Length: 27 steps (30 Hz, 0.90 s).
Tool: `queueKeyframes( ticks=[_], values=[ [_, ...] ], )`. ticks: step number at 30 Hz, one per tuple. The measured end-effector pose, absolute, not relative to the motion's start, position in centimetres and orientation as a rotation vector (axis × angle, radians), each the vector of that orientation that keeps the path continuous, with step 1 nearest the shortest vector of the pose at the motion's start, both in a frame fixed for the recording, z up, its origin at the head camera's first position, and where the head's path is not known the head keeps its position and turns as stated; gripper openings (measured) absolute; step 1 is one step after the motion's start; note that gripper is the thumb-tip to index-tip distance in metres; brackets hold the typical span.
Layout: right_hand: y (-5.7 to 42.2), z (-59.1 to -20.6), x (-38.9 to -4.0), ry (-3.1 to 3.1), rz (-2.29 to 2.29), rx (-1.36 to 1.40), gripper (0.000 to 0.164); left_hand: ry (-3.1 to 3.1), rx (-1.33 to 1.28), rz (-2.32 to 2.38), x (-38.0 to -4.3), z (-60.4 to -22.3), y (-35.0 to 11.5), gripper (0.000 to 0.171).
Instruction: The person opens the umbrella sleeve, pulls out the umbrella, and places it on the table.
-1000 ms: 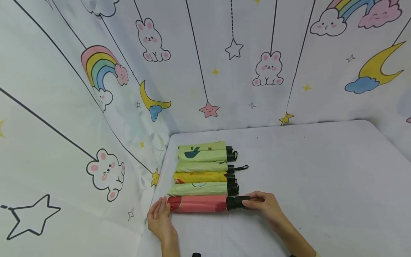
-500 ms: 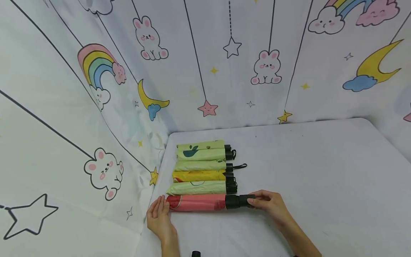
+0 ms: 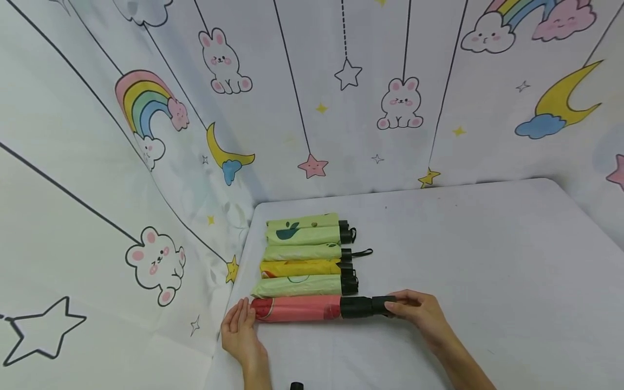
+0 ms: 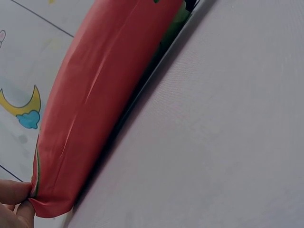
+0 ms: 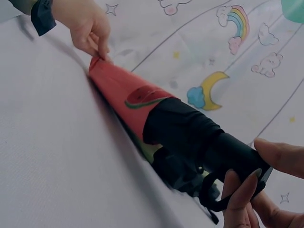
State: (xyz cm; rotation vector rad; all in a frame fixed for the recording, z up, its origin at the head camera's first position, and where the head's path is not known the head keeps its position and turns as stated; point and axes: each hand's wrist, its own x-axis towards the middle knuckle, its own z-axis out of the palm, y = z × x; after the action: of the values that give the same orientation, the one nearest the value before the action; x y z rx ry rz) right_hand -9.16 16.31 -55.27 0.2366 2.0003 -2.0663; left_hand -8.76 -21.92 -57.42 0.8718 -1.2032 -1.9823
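A folded umbrella [image 3: 358,307] lies level across the near left of the table, its black part sticking out of a pinkish-red watermelon-print sleeve [image 3: 302,309]. At the sleeve's left end, my left hand [image 3: 240,331] pinches a corner of the cloth; thumb and finger [image 4: 14,192] show in the left wrist view. My right hand [image 3: 421,315] grips the black handle [image 5: 235,154] at the other end, with a dark wrist strap [image 5: 206,197] hanging by the fingers. Black folds show between handle and sleeve mouth in the right wrist view.
Behind it lie several sleeved umbrellas in a row: a light green one [image 3: 299,286], a yellow one [image 3: 297,268] and more green ones [image 3: 304,235], black ends to the right. A small black object [image 3: 296,385] shows at the bottom edge. Printed cloth [image 3: 273,108] hangs behind the white table [image 3: 487,260].
My right hand has moved to the right with the handle, and more of the black umbrella shows outside the sleeve. The left hand stays at the sleeve's end.
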Motion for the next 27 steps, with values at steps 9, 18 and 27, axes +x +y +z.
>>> queueKeyframes(
  ticks=[9, 18, 27],
  values=[
    [17.3, -55.1, -8.7, 1.987, -2.087, 0.272, 0.042, -1.197, 0.865, -1.968, -8.7, -57.4, -21.9, 0.047],
    [18.5, -55.2, -8.1, 1.971, -2.104, 0.261, 0.04, -1.194, 0.861, -1.98, -8.8, -57.6, -21.9, 0.048],
    [19.2, -55.1, -7.9, 1.948, -2.126, 0.283, 0.039, -1.201, 0.851, -1.987, -8.9, -57.5, -21.8, 0.046]
  ],
)
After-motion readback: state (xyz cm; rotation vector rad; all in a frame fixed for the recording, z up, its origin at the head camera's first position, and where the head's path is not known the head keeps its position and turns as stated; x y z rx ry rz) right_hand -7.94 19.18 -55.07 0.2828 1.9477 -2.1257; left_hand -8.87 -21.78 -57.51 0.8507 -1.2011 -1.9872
